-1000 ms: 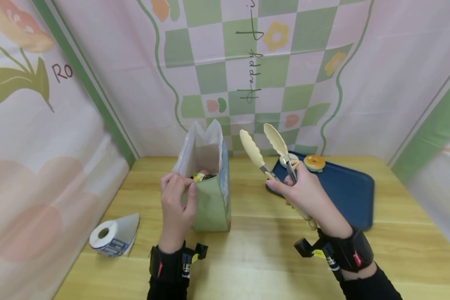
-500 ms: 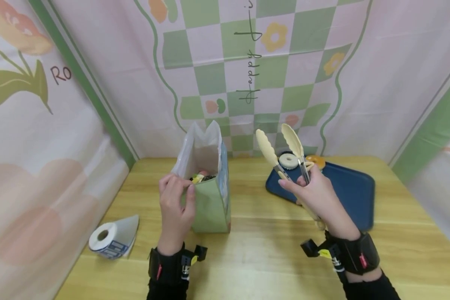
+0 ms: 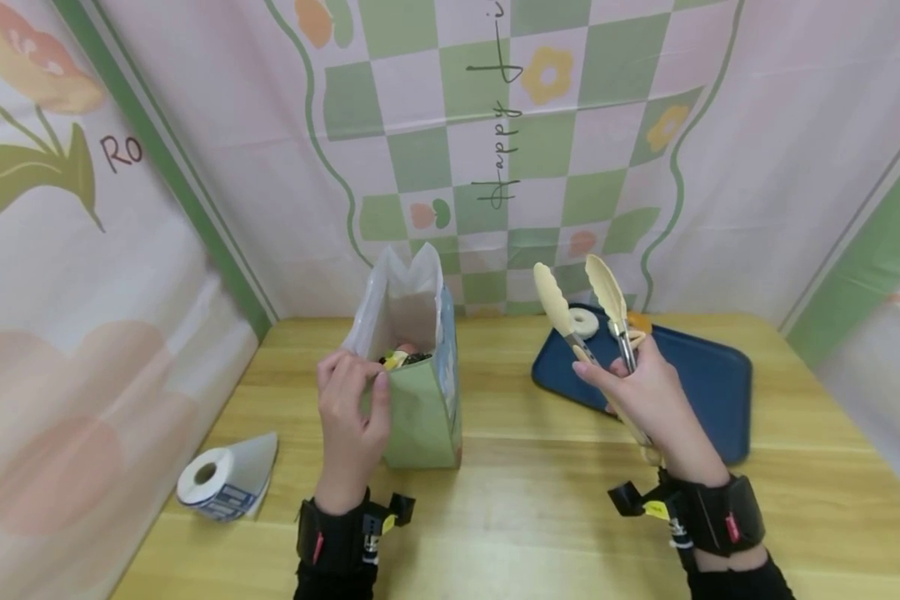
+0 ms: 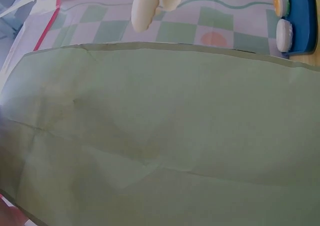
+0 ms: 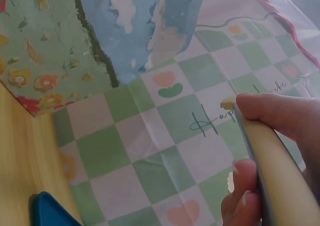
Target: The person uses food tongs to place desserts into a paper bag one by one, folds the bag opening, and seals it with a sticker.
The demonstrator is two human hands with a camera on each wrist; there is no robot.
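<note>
My left hand (image 3: pixel 352 417) pinches the near rim of an upright green paper bag (image 3: pixel 423 421), whose white-lined mouth stands open. Inside lie food pieces (image 3: pixel 399 357) in yellow, black and pink. The bag's green wall (image 4: pixel 165 131) fills most of the left wrist view. My right hand (image 3: pixel 656 396) grips a pair of tongs (image 3: pixel 551 297) with cream tips, held raised with the tips spread and nothing between them. Behind the tongs, a white doughnut (image 3: pixel 584 323) sits on a blue tray (image 3: pixel 712 392). An orange-topped bagel (image 4: pixel 278 3) is partly hidden by the tongs in the head view.
A roll of labels (image 3: pixel 208 483), partly unwound, lies at the left of the wooden table (image 3: pixel 510 508). A patterned cloth (image 3: pixel 480 167) hangs behind the table and along its sides. The tray is near the table's back right.
My right hand has carried the tongs rightward and slightly down, away from the bag and across the front of the tray. My left hand and the bag have hardly moved.
</note>
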